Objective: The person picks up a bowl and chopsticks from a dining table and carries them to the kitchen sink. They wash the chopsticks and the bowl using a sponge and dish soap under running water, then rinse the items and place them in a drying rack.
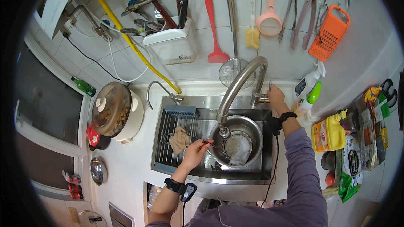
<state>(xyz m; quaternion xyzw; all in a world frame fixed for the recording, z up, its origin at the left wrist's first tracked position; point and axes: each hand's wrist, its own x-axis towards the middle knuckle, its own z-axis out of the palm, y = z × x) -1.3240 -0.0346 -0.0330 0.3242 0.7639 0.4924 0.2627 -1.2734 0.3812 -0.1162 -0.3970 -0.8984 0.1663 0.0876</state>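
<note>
My left hand (196, 154) is closed around the end of a thin dark utensil, perhaps chopsticks (208, 142), over the left rim of a steel basin (258, 151). Inside the basin lie a smaller round item, partly hidden, and a whitish, foamy cloth or sponge (241, 149). The spout of a steel faucet (240, 78) hangs above the basin; whether water runs cannot be told. Up at the right of the faucet base, my right hand (276, 97) is at the lever (270, 85), its fingers partly hidden. A tan cloth (180, 139) rests on the wire rack (162, 151).
Left of the sink (217, 181) stand a lidded electric pot (135, 123) and a steel bowl (97, 171). Spray bottles (304, 83), a yellow jug (329, 134) and packages (350, 160) line the right side. A skimmer (233, 12) and other utensils hang on the wall behind. Black cables trail from both wrists.
</note>
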